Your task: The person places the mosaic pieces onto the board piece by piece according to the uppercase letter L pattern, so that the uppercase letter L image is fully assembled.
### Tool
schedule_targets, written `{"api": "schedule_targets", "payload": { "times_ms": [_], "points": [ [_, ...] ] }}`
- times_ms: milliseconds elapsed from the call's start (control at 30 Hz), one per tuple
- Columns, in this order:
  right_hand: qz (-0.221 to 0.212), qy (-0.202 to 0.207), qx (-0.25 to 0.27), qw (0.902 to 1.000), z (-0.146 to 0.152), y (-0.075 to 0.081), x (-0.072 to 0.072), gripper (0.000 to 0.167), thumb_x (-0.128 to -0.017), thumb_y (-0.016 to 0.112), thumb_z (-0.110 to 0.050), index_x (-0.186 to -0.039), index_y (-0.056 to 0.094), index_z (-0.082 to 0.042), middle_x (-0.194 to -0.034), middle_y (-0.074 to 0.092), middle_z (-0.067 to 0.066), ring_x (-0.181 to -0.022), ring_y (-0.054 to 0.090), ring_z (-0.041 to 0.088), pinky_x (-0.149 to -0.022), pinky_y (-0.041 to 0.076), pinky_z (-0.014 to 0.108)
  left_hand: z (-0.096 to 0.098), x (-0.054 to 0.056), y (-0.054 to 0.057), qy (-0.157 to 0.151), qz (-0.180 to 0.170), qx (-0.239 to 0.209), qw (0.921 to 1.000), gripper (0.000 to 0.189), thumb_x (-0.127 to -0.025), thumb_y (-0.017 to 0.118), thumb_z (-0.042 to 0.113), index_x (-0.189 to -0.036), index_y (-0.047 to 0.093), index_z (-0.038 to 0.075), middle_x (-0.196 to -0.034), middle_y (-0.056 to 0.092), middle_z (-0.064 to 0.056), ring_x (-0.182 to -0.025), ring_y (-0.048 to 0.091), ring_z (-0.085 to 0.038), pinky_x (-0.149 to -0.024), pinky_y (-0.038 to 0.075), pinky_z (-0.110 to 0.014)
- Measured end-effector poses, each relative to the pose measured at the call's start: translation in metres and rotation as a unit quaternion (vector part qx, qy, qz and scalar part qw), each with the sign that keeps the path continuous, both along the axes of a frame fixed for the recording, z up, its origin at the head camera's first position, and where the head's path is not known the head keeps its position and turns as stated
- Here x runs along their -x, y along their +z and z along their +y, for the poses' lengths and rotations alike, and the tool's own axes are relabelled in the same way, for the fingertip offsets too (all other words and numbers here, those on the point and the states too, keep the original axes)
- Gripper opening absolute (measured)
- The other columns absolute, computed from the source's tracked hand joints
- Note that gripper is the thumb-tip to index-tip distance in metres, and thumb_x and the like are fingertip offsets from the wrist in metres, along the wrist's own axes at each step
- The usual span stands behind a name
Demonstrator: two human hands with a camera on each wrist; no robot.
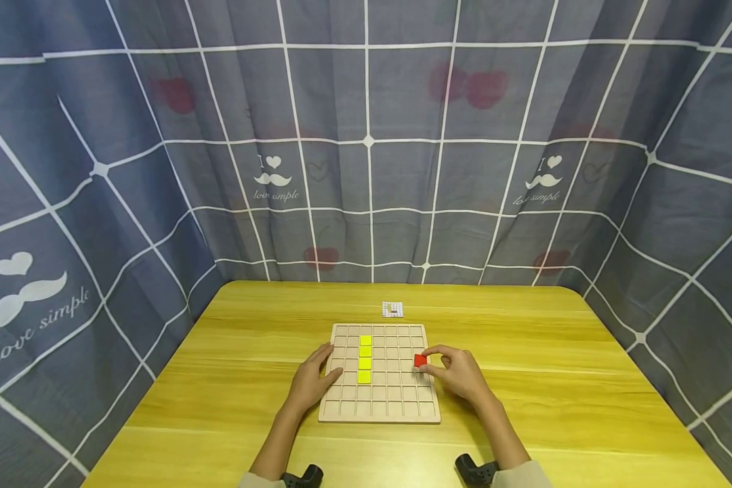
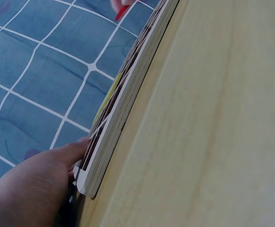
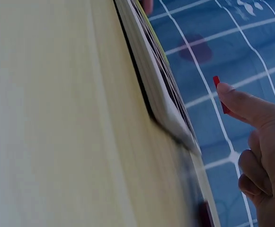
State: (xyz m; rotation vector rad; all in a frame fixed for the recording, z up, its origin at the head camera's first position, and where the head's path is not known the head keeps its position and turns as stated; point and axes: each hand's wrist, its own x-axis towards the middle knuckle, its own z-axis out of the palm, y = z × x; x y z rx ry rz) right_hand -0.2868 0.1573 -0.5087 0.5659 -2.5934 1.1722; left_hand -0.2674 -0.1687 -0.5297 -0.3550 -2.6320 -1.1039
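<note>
A pale wooden grid board (image 1: 402, 409) lies on the table, with several yellow square tiles (image 1: 364, 362) forming a column left of its middle. My left hand (image 1: 308, 383) rests at the board's left edge, its thumb over the top surface. In the left wrist view the thumb (image 2: 73, 152) touches the board near a corner, and the other fingers are mostly hidden. Between thumb and forefinger my right hand (image 1: 460, 373) pinches a red square tile (image 1: 420, 360) above the board's right side. The right wrist view shows this red tile (image 3: 221, 97) raised off the board.
A small white card (image 1: 393, 310) printed with a grid pattern lies behind the board on the yellow wood-grain table (image 1: 268, 308). Grey-blue checked curtains (image 1: 402, 176) hang behind the table and along both sides. Black wrist devices (image 1: 477, 470) sit near both sleeves.
</note>
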Motion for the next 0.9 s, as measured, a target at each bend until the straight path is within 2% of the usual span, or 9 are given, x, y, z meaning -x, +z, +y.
{"api": "schedule_targets", "payload": {
  "times_ms": [300,567,733,900],
  "points": [
    [0.030,0.041,-0.014,0.9986,-0.040,0.001,-0.002,0.024,-0.073,0.077,-0.036,-0.093,0.070,-0.024,-0.048,0.019,-0.014,-0.045,0.013,0.001,-0.041,0.014,0.018,-0.001,0.001,-0.002,0.001,0.001,0.004,1.0000,0.057,-0.086,0.066,0.026,-0.131,0.048,-0.004,-0.137,0.043,-0.018,-0.128,0.037,-0.035,-0.103,0.032,-0.049],
    [0.017,0.062,-0.050,0.9967,-0.065,-0.002,-0.003,0.023,-0.075,0.075,-0.039,-0.091,0.071,-0.024,-0.049,0.022,-0.015,-0.044,0.016,0.000,-0.040,0.016,0.018,-0.001,0.000,-0.002,0.001,0.000,0.003,1.0000,0.058,-0.086,0.067,0.026,-0.131,0.048,-0.004,-0.137,0.043,-0.018,-0.128,0.037,-0.035,-0.103,0.032,-0.049],
    [-0.004,0.067,-0.067,0.9955,-0.072,-0.006,-0.003,0.023,-0.076,0.075,-0.038,-0.091,0.071,-0.022,-0.048,0.029,-0.013,-0.043,0.019,0.000,-0.039,0.019,0.019,-0.001,0.001,-0.002,0.000,-0.002,0.003,1.0000,0.058,-0.086,0.067,0.026,-0.132,0.048,-0.004,-0.138,0.043,-0.018,-0.128,0.037,-0.035,-0.103,0.032,-0.049],
    [0.001,0.069,-0.080,0.9944,-0.074,-0.010,-0.002,0.022,-0.077,0.074,-0.037,-0.092,0.071,-0.021,-0.047,0.033,-0.015,-0.043,0.022,-0.001,-0.038,0.021,0.017,-0.001,0.002,-0.001,0.001,-0.003,0.003,1.0000,0.058,-0.086,0.067,0.027,-0.132,0.048,-0.003,-0.138,0.043,-0.017,-0.128,0.037,-0.035,-0.103,0.032,-0.049]
  ]
}}
